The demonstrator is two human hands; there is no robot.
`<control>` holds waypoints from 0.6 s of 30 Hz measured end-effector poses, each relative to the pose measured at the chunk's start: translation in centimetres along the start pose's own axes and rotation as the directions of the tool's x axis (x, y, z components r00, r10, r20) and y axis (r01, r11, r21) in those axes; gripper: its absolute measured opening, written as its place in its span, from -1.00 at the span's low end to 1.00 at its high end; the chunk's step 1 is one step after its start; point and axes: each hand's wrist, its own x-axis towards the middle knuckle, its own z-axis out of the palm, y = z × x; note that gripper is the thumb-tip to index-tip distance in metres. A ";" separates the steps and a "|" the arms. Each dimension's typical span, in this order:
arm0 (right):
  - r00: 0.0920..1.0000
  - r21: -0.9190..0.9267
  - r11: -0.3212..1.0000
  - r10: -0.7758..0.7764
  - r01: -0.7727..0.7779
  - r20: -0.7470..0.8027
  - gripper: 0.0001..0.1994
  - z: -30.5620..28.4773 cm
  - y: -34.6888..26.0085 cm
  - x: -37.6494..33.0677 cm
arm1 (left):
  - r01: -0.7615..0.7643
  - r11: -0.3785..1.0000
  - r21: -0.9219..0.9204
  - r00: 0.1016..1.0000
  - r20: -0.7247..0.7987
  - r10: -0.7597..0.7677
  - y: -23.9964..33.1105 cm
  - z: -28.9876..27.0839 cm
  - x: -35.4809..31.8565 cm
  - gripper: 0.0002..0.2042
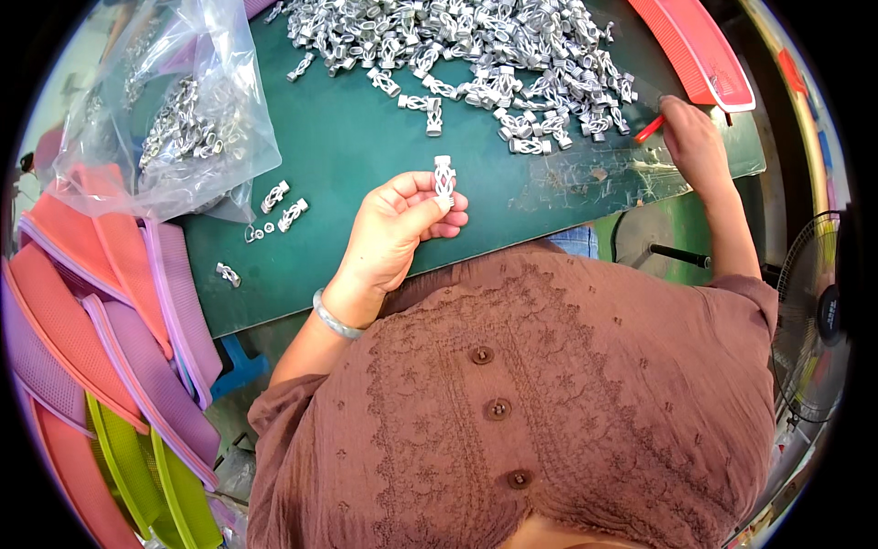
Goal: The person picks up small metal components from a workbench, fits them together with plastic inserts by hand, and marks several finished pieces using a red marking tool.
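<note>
Nearer the body than the heap of silver openwork fittings (530, 78), the left hand (402, 220) pinches one fitting (444, 181) upright in its fingers; right of the heap, the right hand (692, 142) grips a red tool (648, 130). Seemingly single-piece handling, calling next for a steady pinch.

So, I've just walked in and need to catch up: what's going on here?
A person at a green table holds one small silvery piece upright between the thumb and fingers of the left hand. The right hand, beside a red basket, seems to hold a red stick. A big heap of similar pieces lies at the far side, and a clear bag at left contains more.
</note>
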 end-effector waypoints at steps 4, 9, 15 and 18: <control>0.950 0.647 0.748 0.288 -0.147 -0.118 -0.87 -1.1 -4.6 1.3 | 0.004 1.000 0.024 1.000 -0.028 -0.004 -0.5 0.0 0.0 -0.85; 0.965 1.000 0.003 0.264 0.017 -0.017 -0.75 -1.0 -11.1 3.3 | 0.017 0.997 0.075 0.998 -0.064 -0.013 -0.3 0.2 0.0 -0.86; 0.978 0.977 -0.170 0.142 -0.126 0.151 -0.26 1.5 -16.2 4.8 | 0.050 0.990 0.130 0.992 -0.124 -0.033 -0.2 0.4 0.0 -0.88; 0.978 0.964 -0.206 0.085 -0.169 0.190 -0.23 2.3 -16.8 4.9 | 0.063 0.988 0.143 0.990 -0.132 -0.044 -0.1 0.6 0.0 -0.90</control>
